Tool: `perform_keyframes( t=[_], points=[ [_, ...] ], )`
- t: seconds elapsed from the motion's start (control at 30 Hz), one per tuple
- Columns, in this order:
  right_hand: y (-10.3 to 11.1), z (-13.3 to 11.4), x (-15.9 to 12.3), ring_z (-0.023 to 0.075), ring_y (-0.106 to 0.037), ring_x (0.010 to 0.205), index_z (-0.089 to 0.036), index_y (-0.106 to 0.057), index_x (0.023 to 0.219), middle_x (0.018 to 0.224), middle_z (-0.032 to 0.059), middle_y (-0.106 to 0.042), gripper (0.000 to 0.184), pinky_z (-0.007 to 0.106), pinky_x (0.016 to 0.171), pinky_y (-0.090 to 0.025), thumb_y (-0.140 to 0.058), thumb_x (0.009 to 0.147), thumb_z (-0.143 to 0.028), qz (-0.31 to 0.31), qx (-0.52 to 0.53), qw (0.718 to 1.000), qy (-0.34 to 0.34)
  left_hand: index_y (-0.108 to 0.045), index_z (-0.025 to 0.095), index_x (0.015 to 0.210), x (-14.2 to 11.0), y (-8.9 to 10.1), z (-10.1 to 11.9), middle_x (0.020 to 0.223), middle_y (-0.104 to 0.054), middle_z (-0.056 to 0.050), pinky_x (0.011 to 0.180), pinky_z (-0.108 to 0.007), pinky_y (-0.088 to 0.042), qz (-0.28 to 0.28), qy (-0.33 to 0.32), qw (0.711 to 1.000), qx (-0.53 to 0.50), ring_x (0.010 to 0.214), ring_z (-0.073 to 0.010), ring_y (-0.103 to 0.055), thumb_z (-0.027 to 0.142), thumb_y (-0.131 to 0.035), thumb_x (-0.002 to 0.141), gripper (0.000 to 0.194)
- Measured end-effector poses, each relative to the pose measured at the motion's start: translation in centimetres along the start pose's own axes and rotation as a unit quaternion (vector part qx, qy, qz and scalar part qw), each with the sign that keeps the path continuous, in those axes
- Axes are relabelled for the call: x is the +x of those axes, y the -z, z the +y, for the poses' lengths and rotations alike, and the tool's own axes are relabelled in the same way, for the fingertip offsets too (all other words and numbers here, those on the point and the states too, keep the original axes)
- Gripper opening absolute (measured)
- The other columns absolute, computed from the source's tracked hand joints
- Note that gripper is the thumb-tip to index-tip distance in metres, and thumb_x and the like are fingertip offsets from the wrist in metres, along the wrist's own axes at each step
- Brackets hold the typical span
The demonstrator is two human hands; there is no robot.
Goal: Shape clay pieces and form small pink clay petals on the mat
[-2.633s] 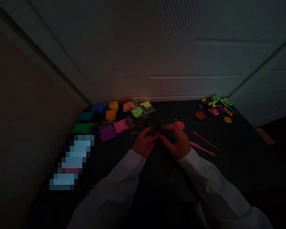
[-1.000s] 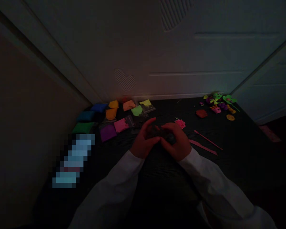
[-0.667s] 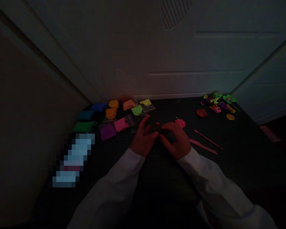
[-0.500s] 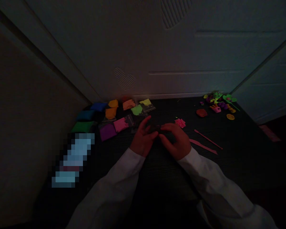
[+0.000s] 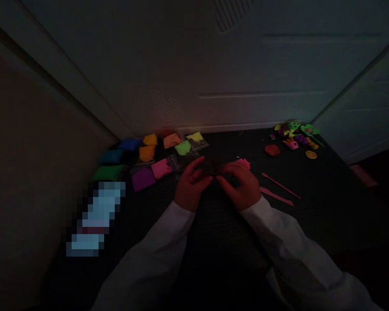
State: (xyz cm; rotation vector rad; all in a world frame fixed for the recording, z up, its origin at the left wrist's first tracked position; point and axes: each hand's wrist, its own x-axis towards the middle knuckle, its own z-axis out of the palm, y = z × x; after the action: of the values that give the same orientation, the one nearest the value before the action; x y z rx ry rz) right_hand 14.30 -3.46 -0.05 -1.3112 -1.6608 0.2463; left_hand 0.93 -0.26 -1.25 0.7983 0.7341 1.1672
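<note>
Between my two hands is a small dark lump (image 5: 215, 163), brown or black, probably modelling clay; its shape is hard to make out in the dim light. My left hand (image 5: 190, 183) grips its left side with fingers and thumb. From the right, my right hand (image 5: 241, 183) pinches it between thumb and fingers. Just behind my right hand lies a pink ruffled clay piece (image 5: 244, 163), partly covered by the fingers. To the right of that hand lie a pink flat clay knife (image 5: 277, 196) and a thin pink stick tool (image 5: 281, 185).
Several coloured clay packets, including purple (image 5: 143, 179), pink (image 5: 161, 168) and green (image 5: 108, 173), lie at the left. A blurred lit screen (image 5: 99, 218) is nearer me. A red lump (image 5: 272, 150), yellow disc (image 5: 311, 154) and small clay figures (image 5: 291, 134) sit back right, before the wall (image 5: 246, 110).
The camera view has shifted slightly, and the scene looks darker. My fingers have moved a little around the dark lump, which shows more above them. The pink ruffled piece is more covered.
</note>
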Motion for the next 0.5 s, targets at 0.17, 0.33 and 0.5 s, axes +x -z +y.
perform_keyframes(
  t=[0.17,0.33,0.5],
  points=[
    [-0.12,0.06,0.13,0.0151,-0.054,0.082,-0.020,-0.057,0.080,0.085,0.0045,-0.059,0.011,0.030,0.069,-0.046,-0.056,0.070,-0.025,-0.020,0.040,0.998,-0.044,-0.056,0.024,0.096,0.07,0.01,-0.05,0.090,-0.063,0.002,0.077,-0.024,-0.042,0.012,0.006,1.000,0.008,0.085,-0.0127,-0.056,0.004,-0.065,0.055,0.047],
    [0.18,0.25,0.48,0.0136,-0.055,0.074,-0.019,-0.058,0.074,0.078,0.0026,-0.059,0.009,0.027,0.063,-0.045,-0.054,0.071,-0.026,-0.073,0.098,0.986,-0.117,-0.056,0.023,0.097,0.39,0.15,-0.05,0.091,-0.062,0.000,0.074,-0.024,-0.043,-0.006,0.056,0.998,-0.014,0.083,-0.0125,-0.056,0.002,-0.066,0.051,0.051],
    [0.03,0.76,0.57,0.0124,-0.055,0.066,-0.018,-0.059,0.074,0.072,0.0017,-0.060,0.010,0.026,0.059,-0.045,-0.056,0.068,-0.025,-0.091,0.108,0.976,-0.166,-0.055,0.020,0.098,0.85,0.46,-0.17,0.090,-0.063,-0.001,0.076,-0.024,-0.042,-0.014,0.073,0.997,-0.019,0.084,-0.0124,-0.056,0.002,-0.065,0.052,0.050]
  ],
)
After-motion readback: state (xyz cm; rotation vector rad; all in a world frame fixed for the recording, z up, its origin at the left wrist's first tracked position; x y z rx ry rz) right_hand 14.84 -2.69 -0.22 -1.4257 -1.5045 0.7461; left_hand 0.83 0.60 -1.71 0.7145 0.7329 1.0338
